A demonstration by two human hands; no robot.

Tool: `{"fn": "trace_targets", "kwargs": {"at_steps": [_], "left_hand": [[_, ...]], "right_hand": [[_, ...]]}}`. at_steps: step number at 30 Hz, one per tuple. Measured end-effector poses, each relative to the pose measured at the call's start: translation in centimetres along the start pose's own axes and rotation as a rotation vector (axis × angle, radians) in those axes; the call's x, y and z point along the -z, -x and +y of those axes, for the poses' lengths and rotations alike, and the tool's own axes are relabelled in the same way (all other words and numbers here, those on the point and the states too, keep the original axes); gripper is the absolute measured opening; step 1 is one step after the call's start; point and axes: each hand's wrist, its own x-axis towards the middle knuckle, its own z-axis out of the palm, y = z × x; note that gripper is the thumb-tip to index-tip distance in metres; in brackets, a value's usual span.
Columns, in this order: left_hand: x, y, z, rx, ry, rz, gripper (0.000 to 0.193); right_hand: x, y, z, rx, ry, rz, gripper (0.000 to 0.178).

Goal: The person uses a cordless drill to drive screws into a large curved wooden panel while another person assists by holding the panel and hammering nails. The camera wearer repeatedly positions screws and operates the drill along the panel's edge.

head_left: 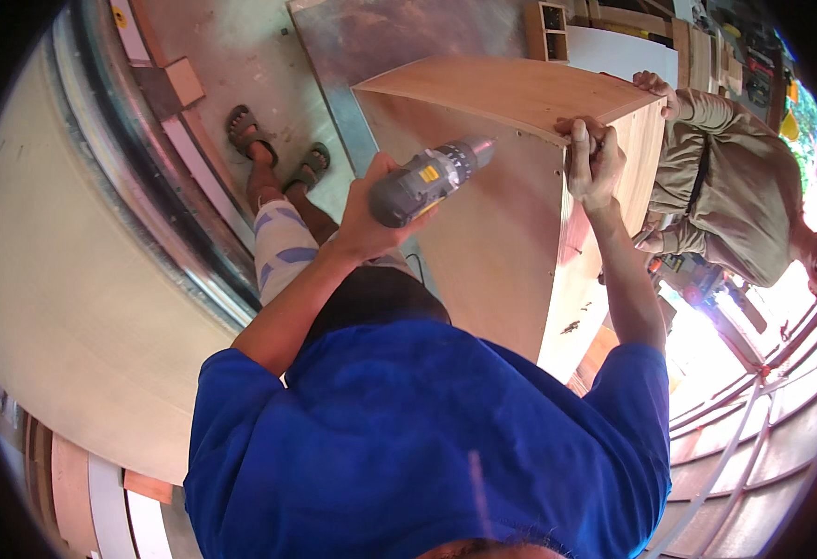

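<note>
My left hand (376, 210) is wrapped round a grey and black cordless drill (422, 182), its chuck pointing up and right over the box's flat side. A large pale wooden box (492, 219) stands in front of me, with small screw holes along its panel edge. At its upper right corner is my right hand (598, 163), with bent fingers drawn together close to the panel edge. Whatever those fingers hold is too small or hidden to make out. Across the box, a co-worker's hand (655, 86) rests on the far corner.
The co-worker in a brown top (735, 186) stands at the right, near another power tool (693, 277). A large pale board (82, 270) fills the left side. Beyond the box lie a grey sheet (371, 37) and a small wooden compartment box (547, 31).
</note>
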Motion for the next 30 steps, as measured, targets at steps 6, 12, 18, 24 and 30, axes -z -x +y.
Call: {"fn": "trace_targets", "kwargs": {"at_steps": [6, 12, 18, 24, 30], "left_hand": [[-2.6, -1.8, -4.2, -0.053, 0.064, -0.037, 0.036], [-4.5, -1.3, -7.9, -0.211, 0.053, 0.014, 0.049], [-4.5, -1.6, -7.7, -0.193, 0.026, 0.039, 0.048], [-3.9, -1.8, -8.3, -0.012, 0.216, -0.041, 0.042], [-2.0, -3.4, -7.9, 0.092, 0.276, -0.163, 0.031]], "right_hand": [[-0.2, -0.3, 1.1, 0.102, 0.007, -0.004, 0.017], [-0.8, -0.5, 0.4, 0.064, -0.018, -0.01, 0.026], [-0.6, -0.6, -0.1, -0.003, 0.053, -0.031, 0.023], [-0.2, -0.5, 0.2, 0.011, 0.057, -0.045, 0.023], [-0.3, -0.4, 0.8, 0.071, 0.056, -0.06, 0.022]]}}
